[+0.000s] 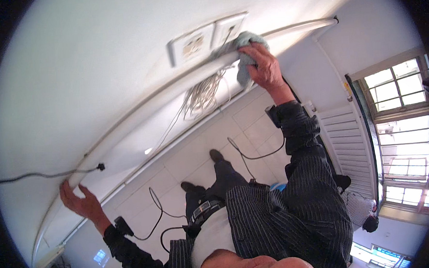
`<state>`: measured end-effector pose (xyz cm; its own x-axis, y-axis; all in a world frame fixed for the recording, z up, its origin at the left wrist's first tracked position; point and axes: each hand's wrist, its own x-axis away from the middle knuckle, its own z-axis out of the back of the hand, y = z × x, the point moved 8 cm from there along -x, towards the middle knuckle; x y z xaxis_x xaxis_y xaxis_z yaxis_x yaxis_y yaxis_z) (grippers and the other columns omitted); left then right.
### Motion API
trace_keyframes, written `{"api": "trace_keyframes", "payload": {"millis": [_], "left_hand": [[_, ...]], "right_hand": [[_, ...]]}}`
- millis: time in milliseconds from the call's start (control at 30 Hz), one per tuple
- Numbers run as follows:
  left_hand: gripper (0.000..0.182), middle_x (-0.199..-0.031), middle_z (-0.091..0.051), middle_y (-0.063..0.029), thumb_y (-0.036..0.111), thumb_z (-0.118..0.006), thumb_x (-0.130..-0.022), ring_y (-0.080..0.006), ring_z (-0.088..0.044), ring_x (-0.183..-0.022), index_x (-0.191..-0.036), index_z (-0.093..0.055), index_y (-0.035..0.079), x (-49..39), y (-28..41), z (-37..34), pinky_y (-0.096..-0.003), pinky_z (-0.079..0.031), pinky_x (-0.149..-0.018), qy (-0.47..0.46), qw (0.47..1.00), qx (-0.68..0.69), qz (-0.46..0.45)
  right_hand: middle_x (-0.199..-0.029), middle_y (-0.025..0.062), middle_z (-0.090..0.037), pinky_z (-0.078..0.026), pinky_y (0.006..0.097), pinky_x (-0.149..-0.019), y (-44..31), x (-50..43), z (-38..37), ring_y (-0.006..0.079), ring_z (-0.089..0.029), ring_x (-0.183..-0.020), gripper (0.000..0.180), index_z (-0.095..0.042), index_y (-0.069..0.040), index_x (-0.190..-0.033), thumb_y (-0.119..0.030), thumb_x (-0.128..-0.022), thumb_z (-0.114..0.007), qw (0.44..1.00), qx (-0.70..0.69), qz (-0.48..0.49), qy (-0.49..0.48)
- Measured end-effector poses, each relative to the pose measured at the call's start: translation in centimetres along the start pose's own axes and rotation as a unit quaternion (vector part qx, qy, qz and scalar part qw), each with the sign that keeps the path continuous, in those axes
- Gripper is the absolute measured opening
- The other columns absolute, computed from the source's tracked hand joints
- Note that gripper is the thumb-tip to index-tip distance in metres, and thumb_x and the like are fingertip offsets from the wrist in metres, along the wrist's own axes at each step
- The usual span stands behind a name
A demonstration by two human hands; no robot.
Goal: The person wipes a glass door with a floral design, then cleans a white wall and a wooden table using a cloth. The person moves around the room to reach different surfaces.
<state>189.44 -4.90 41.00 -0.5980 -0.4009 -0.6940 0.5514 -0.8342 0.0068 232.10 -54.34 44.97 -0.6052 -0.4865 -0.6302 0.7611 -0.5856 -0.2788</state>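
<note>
My right hand (pixel 265 67) grips a grey-green cloth (pixel 247 39) and presses it onto a long white rounded conduit or rail (pixel 144 105) along the wall. The cloth lies over the top of the rail and hangs down its near side. At the left, my left hand (pixel 80 203) touches the same rail with thumb and fingers apart, holding nothing. A black cable (pixel 45 175) crosses the rail just above that hand, its end piece (pixel 100 167) hanging free. Beside the cloth, white socket plates (pixel 195 44) are mounted on the wall, with a thin cord at one.
Bundled pale wires (pixel 205 94) hang below the rail, over a thinner pipe (pixel 129 180) near the pale tiled floor (pixel 198 164). Dark cables loop from my sleeves to my waist. A white radiator-like slatted panel (pixel 345 138) stands under windows (pixel 397 84) at right. Another person (pixel 358 210) is behind.
</note>
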Motion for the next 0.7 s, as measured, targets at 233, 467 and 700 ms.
{"api": "trace_keyframes", "payload": {"millis": [233,467,700], "left_hand": [[0.053,-0.147,-0.051,-0.0202,0.004,-0.069,-0.091,-0.0361,-0.046,-0.139,-0.142,-0.053,-0.001,0.1,-0.6,-0.5,-0.0466,-0.036,-0.118,-0.033,0.997,-0.054,0.053],[0.054,-0.146,-0.051,-0.0214,0.007,-0.068,-0.094,-0.036,-0.047,-0.138,-0.144,-0.049,-0.002,0.3,-1.7,-1.0,-0.0466,-0.038,-0.117,-0.026,0.995,-0.075,0.061],[0.054,-0.144,-0.052,-0.0221,0.006,-0.069,-0.093,-0.0372,-0.047,-0.138,-0.143,-0.049,-0.003,0.4,-2.7,-1.6,-0.0471,-0.037,-0.118,-0.059,0.985,-0.126,0.106]], "right_hand": [[-0.123,0.0126,-0.068,-0.056,0.042,-0.098,14.8,-0.8,5.3,0.0361,-0.067,-0.112,0.043,-0.07,-0.014,-0.117,-0.002,-0.077,-0.058,0.997,0.0,-0.075,0.03],[-0.128,0.0112,-0.066,-0.051,0.0418,-0.102,34.4,-1.6,10.7,0.0353,-0.063,-0.12,0.044,-0.068,-0.015,-0.122,-0.004,-0.082,-0.055,0.977,0.073,-0.194,0.056],[-0.133,0.0127,-0.063,-0.055,0.0427,-0.097,31.3,-0.7,9.4,0.036,-0.062,-0.122,0.051,-0.068,-0.017,-0.122,0.0,-0.076,-0.056,0.985,0.058,-0.153,0.063]]}}
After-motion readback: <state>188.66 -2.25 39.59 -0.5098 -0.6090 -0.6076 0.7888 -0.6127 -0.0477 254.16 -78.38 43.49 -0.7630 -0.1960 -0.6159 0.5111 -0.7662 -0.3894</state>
